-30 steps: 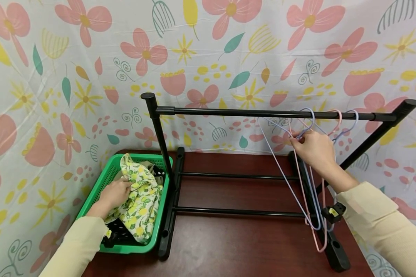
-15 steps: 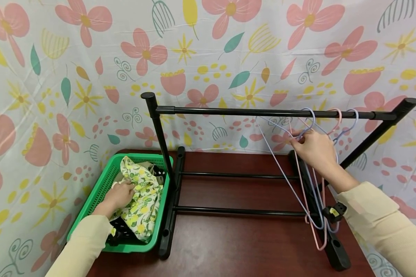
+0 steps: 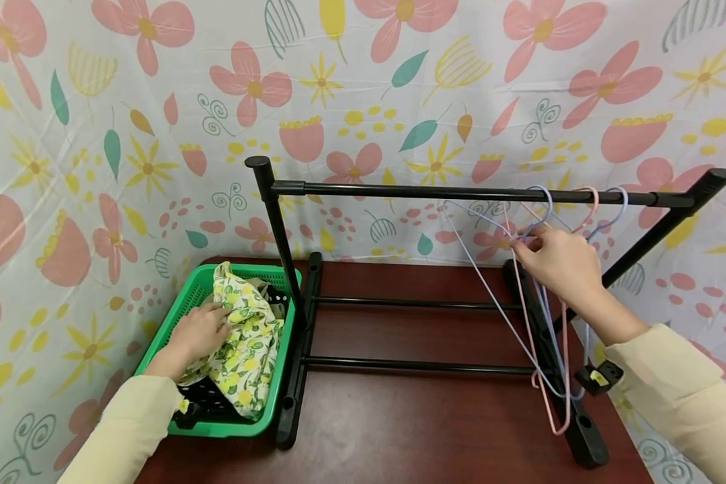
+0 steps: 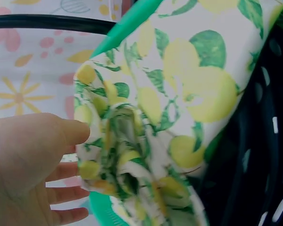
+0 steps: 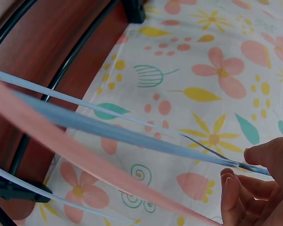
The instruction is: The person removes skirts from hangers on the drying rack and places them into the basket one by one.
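My right hand (image 3: 561,265) pinches a blue clothes hanger (image 3: 482,218) near its neck; its hook is over the black rail. In the right wrist view, the blue hanger (image 5: 132,136) runs to the thumb and fingertips, and a pink hanger (image 5: 113,176) crosses close to the camera. At the left, my left hand (image 3: 199,333) is at a lemon-print cloth (image 3: 251,349) in a green basket (image 3: 226,429). The left wrist view shows the thumb and fingers spread, at the edge of the gathered cloth (image 4: 198,94). Whether the garment is a shirt or a dress cannot be told.
A black garment rack (image 3: 411,191) stands on a dark red-brown table (image 3: 399,430). Other hangers, including a pink hanger (image 3: 591,202), crowd the rail's right end. Black white-dotted fabric (image 4: 254,141) lies under the lemon-print cloth. A flower-patterned curtain (image 3: 351,81) covers the background.
My left hand shifted slightly right over the lemon-print cloth, then back left. The right hand has moved slightly right, still at the blue hanger. The cloth stays in the basket.
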{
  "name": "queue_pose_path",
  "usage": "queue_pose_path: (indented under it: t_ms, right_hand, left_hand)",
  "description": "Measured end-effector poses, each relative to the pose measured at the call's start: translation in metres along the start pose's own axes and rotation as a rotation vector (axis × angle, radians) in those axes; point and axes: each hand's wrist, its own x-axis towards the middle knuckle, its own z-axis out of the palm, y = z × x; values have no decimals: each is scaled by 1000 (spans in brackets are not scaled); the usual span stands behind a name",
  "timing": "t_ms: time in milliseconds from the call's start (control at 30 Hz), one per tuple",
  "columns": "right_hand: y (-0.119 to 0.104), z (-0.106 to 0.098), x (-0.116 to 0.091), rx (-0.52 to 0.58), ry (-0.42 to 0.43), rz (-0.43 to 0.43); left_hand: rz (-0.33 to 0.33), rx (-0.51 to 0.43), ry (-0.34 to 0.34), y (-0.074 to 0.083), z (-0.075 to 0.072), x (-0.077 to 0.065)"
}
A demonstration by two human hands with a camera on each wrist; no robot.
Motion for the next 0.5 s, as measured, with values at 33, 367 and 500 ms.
queue_pose_path:
  t_ms: [33, 367, 500]
  right_hand:
    - [0, -1, -1, -4, -2, -1]
    - [7, -8, -16, -28, 15, -61]
    - [10, -13, -23, -25, 2, -87]
  left_hand:
    - [11, 12, 12, 1, -3, -1]
    - [149, 88, 154, 15, -29, -12]
    - [208, 116, 220, 23, -39, -15]
